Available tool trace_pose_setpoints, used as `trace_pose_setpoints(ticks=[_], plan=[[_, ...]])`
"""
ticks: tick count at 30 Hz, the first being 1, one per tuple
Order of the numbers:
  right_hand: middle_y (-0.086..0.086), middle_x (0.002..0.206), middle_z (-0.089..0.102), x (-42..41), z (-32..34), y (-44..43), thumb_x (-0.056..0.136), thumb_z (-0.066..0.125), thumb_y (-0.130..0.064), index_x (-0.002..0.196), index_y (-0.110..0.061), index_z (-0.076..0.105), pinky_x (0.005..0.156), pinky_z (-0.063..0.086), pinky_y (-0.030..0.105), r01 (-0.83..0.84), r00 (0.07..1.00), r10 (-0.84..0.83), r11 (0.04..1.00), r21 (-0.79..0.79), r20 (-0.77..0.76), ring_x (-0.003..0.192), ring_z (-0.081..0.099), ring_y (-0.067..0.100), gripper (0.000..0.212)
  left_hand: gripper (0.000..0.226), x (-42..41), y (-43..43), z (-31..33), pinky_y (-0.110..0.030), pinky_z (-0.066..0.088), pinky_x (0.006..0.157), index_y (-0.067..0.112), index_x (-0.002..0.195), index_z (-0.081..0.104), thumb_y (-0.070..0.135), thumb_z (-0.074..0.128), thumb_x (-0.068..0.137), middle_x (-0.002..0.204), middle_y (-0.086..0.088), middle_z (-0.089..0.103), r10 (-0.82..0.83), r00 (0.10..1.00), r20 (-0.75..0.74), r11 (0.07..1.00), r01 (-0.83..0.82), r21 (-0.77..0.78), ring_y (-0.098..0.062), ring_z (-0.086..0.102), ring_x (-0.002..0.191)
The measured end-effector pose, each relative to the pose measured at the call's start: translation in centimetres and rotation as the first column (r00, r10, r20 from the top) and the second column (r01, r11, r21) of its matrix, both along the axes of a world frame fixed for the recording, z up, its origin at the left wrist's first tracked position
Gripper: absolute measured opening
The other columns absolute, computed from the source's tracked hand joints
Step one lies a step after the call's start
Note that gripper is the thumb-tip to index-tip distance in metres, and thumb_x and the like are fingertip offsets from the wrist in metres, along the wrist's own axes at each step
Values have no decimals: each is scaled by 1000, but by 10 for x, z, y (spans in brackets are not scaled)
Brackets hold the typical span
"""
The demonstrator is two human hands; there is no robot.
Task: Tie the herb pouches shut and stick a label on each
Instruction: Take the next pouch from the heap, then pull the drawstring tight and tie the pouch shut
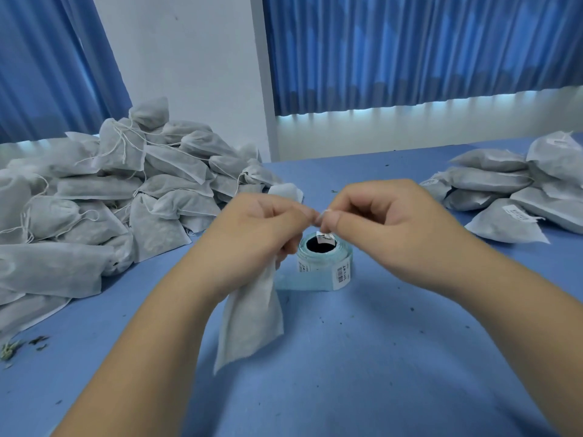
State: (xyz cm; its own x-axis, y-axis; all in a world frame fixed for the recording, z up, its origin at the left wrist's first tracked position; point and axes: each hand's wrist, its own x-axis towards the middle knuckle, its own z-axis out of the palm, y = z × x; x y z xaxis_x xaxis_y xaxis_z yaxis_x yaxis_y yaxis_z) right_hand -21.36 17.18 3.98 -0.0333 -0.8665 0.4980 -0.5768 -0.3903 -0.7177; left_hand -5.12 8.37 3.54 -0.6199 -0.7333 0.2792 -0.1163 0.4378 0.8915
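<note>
A grey-white herb pouch point(249, 316) hangs from my left hand point(262, 234), which grips its gathered neck above the blue table. My right hand point(375, 222) is level with the left one, and its thumb and fingers pinch the pouch's thin white string point(323, 212) between the two hands. Just behind and below my hands stands a roll of labels point(325, 263) on pale blue backing, with a barcode label showing on its loose end. A small label sits at the roll's top, under my right fingers.
A big heap of pouches with loose strings point(104, 197) fills the left of the table. A smaller stack of pouches with labels on them point(517, 190) lies at the right. Herb crumbs point(12, 348) dot the blue tabletop point(362, 373). Blue curtains hang behind.
</note>
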Motion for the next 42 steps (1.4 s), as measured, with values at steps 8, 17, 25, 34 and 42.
trace_pose_setpoints(ticks=[8,17,25,34,42], plan=[[-13,48,49,-3,-5,-6,86,62,-15,71,-11,69,46,32,11,41,996,-43,999,26,80,46,40,3,17,27,-8,15,1,-18,29,42,16,60,69,27,57,81,47,3,40,-277,961,14,938,267,223,-10,31,41],[-14,90,62,-4,-2,-7,84,66,-22,82,-29,64,56,43,19,196,973,-187,979,-58,134,57,57,22,7,22,-12,2,-3,-21,26,42,16,51,53,21,50,71,44,5,31,-166,919,-359,677,370,636,-10,28,38],[-11,51,55,4,-5,-7,84,61,-15,67,-17,66,45,43,21,-5,975,-18,995,103,220,46,53,7,18,24,-14,3,-6,-21,28,45,15,55,55,24,49,77,46,5,35,-285,885,-367,668,458,586,-10,32,42],[-8,50,56,-1,-4,-5,79,59,-4,65,-15,64,46,43,19,-89,970,46,981,171,240,44,51,5,18,27,-11,4,-5,-22,33,46,15,55,57,25,51,79,50,3,38,-303,937,-173,803,348,483,-13,33,47],[-3,56,56,-1,-7,-8,63,58,-21,55,-21,64,47,43,22,-164,958,94,954,250,270,49,51,9,10,22,-3,4,0,-21,40,48,15,61,68,28,62,78,59,0,50,-259,965,-29,882,249,400,-13,46,49]])
